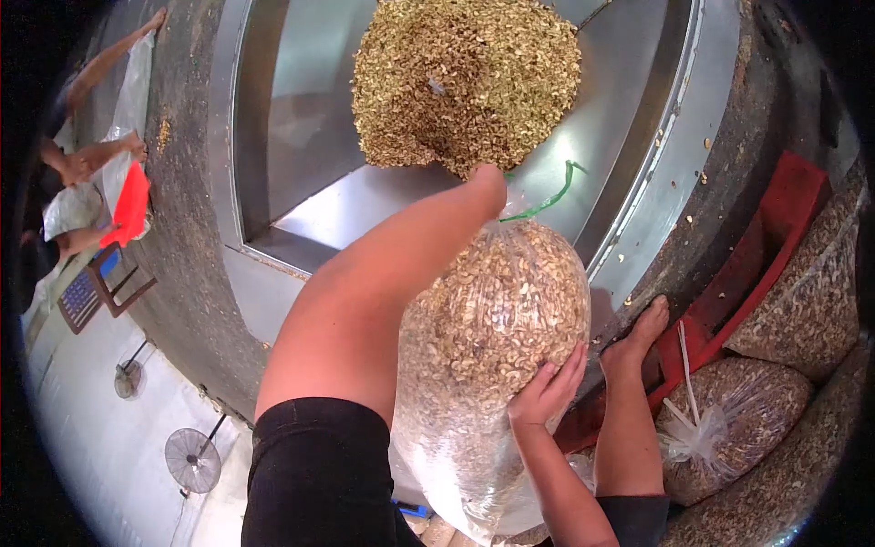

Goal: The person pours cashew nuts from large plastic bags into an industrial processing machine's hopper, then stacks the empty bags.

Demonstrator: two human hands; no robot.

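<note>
A large clear plastic bag (519,310) full of nut-like pieces stands in front of me, leaning against the edge of a metal tray (319,137). My left hand (490,182) is closed at the bag's gathered neck, beside a green tie (551,199); its fingers are mostly hidden. Lower down, my right hand (551,387) lies against the bag's right side with its fingers stretched out. Just beyond the bag, a big heap of loose pieces (465,82) rests in the tray.
Right of the bag are a bare limb (633,428) whose owner I cannot tell, a red frame (775,246) and more filled bags (747,419). At the far left, other people's hands (82,164) are near clear bags and a red item (132,202). Fans (193,460) stand lower left.
</note>
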